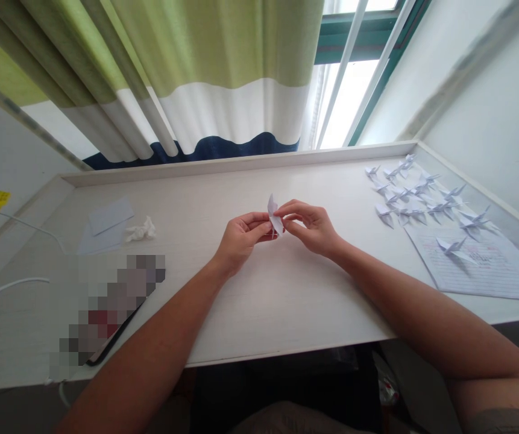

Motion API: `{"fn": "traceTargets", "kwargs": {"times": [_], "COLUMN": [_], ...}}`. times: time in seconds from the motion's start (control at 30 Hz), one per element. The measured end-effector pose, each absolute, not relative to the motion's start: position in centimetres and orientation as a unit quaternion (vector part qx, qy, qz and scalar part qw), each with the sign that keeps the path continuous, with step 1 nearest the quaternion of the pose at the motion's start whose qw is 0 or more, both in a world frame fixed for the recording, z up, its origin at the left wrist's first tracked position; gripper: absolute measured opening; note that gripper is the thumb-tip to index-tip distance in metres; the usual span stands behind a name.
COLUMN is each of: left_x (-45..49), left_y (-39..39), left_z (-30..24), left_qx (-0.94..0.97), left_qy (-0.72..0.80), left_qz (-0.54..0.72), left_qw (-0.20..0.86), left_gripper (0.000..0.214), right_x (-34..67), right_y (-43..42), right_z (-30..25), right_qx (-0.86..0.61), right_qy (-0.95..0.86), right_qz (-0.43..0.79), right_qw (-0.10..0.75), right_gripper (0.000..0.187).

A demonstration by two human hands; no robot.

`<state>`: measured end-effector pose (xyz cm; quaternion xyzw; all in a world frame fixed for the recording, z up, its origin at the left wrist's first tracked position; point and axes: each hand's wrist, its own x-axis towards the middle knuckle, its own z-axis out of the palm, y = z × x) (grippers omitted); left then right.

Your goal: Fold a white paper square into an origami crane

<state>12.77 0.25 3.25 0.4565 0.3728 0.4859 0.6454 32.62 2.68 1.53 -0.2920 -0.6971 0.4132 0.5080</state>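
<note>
Above the middle of the white desk, my left hand (243, 236) pinches a small folded white paper crane (274, 215) between thumb and fingers. From the other side, my right hand (310, 224) touches the crane with bent fingertips, thumb and index finger close together at its edge. One pointed wing stands up above the fingers. The lower part of the crane is partly covered by both hands. Several finished white paper cranes (413, 194) are grouped at the desk's back right. One more crane (456, 247) rests on lined written sheets.
The lined paper (489, 268) lies at the right. At the left are flat white paper pieces (110, 218), a crumpled tissue (140, 230), white cables (10, 290) and a blurred-out dark-edged device (119, 322). A raised rim (241, 164) borders the desk's back, below a curtain (223, 72).
</note>
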Motion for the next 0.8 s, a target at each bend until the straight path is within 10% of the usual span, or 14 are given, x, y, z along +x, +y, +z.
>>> {"fn": "traceTargets", "kwargs": {"times": [0.8], "left_x": [13.3], "left_y": [0.1], "left_z": [2.7], "left_qx": [0.458], "left_qy": [0.419], "left_qz": [0.466], "left_qw": [0.631], "left_gripper": [0.045], "right_x": [31.6], "right_y": [2.1], "right_z": [2.2], "right_qx": [-0.41], "right_qy": [-0.573], "right_qz": [0.523], "right_qw": [0.479], "right_gripper": [0.034]}}
